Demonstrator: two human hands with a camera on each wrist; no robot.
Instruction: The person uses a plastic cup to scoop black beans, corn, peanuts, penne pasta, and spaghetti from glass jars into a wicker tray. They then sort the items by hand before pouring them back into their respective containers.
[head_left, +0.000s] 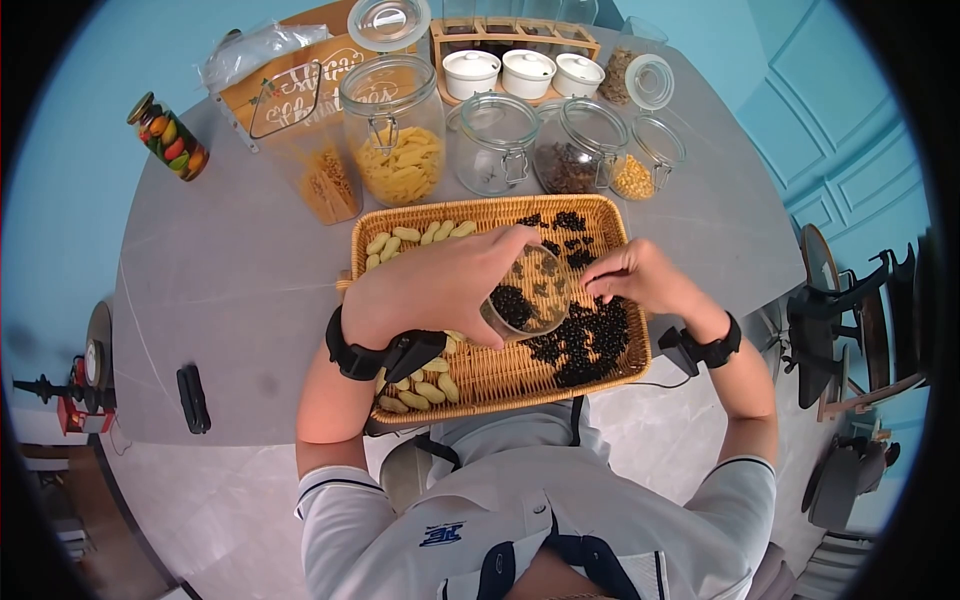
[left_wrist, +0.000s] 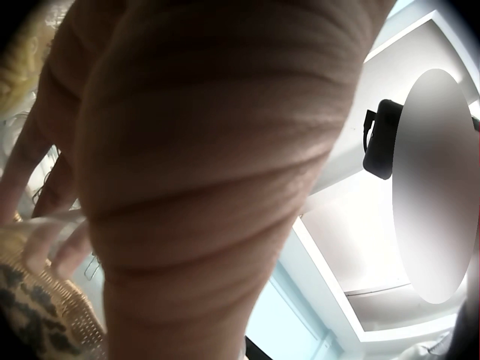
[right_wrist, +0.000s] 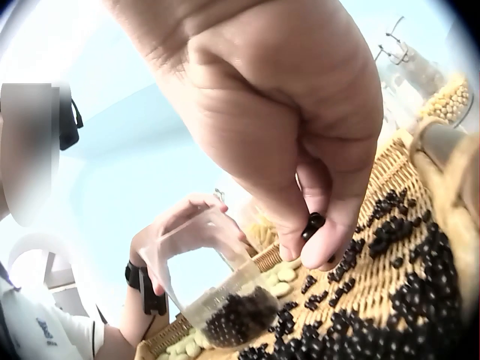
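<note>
My left hand [head_left: 425,283] grips a clear plastic container [head_left: 548,290] around its side, tilted over the wicker basket [head_left: 490,385]. Black beans [right_wrist: 241,315] lie heaped at the bottom of that container. Beside it, my right hand [head_left: 645,280] pinches a black bean [right_wrist: 313,225] between thumb and fingertips, above the loose black beans [head_left: 590,345] spread over the basket's right side. Peanuts in their shells [head_left: 432,388] lie along the basket's left side, partly hidden under my left forearm. In the left wrist view, the wrist covers most of the picture.
Behind the basket stand a jar of yellow pasta [head_left: 400,165], an empty glass jar [head_left: 492,150], a jar of dark pieces [head_left: 575,165] and a jar of corn kernels [head_left: 635,175]. White lidded pots [head_left: 528,75] stand farther back. A black case [head_left: 193,398] lies at left.
</note>
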